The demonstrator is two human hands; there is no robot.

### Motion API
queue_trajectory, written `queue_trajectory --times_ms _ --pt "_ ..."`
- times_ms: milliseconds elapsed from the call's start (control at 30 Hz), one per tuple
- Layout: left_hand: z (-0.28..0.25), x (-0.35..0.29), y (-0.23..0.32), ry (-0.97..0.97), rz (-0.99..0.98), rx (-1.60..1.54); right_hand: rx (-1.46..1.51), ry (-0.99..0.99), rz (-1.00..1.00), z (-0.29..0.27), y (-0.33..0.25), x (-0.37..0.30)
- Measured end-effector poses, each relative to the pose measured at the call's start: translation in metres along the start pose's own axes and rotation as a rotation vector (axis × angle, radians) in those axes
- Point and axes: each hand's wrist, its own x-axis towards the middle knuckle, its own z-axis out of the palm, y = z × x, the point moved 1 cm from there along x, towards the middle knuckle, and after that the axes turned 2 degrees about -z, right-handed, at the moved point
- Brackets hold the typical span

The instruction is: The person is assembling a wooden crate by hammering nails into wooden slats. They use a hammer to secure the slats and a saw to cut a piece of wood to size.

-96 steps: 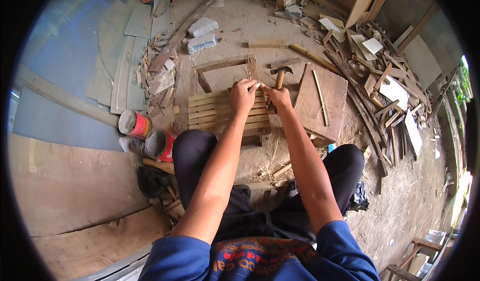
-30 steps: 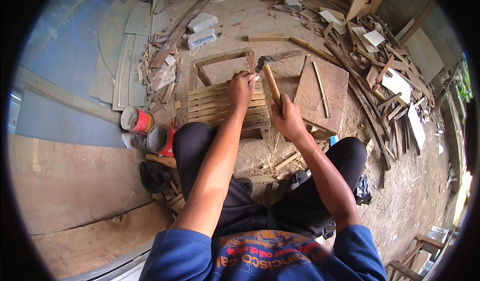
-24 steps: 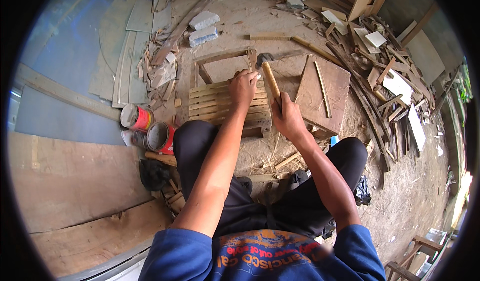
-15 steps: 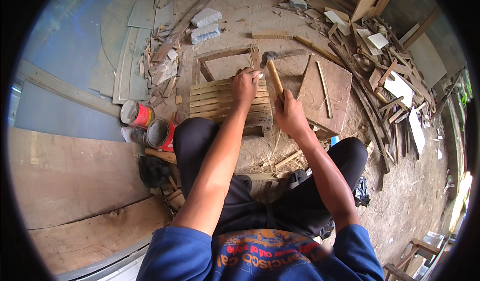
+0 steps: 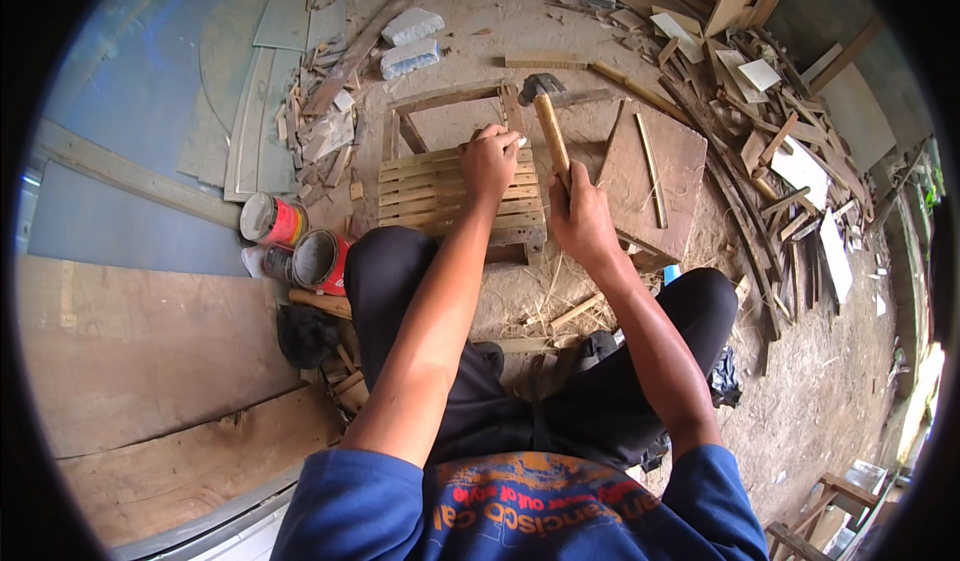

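In front of my knees stands a small wooden frame with pale slats laid side by side across it. My left hand rests at the far right part of the slats. Its fingers are pinched together, and a small whitish bit shows at the fingertips, too small to name. My right hand is wrapped round the wooden handle of a hammer, right of the slats. The dark hammer head points away from me, beyond the left hand's fingertips and apart from the slats.
A brown board with a thin strip on it lies right of the frame. Two red paint cans stand near my left knee. Scrap wood is heaped at the right, pale blocks lie farther off, and shavings litter the floor.
The hammer head has moved up and away from the slats, showing more plainly now. My left hand stays at nearly the same place, fingers still pinched.
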Motion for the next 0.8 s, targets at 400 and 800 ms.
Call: queue_trajectory --times_ms 400,800 --pt "-0.0008 0.0007 -0.0008 0.010 0.000 -0.028 -0.073 -0.095 0.132 -0.0001 -0.0060 0.0013" --pt "-0.0007 0.0004 -0.0039 0.017 0.035 0.011 -0.249 -0.205 0.192 -0.0004 -0.0033 -0.0006"
